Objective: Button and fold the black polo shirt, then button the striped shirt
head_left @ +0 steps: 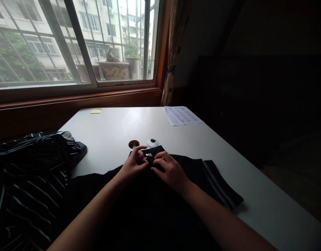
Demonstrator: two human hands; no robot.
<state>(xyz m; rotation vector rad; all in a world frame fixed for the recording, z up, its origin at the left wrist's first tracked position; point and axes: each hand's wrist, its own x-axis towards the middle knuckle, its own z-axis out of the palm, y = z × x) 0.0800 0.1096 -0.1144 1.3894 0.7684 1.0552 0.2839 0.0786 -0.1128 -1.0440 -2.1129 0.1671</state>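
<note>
A black short-sleeved shirt with a collar lies spread on the white table, two grey stripes crossing its right sleeve. My left hand is at the left side of the collar, thumb and fingertips closed on the dark cloth, the index finger raised. From the other side, my right hand pinches the cloth at the neck opening with bent fingers. A small white label shows inside the collar between the hands. Whether a button sits between the fingertips is too dark to make out.
Dark clothing with white stripes is heaped at the left of the white table. Behind the collar are a round hole and a white ring-shaped cover. Printed sheets and a yellow sticky note lie toward the far edge.
</note>
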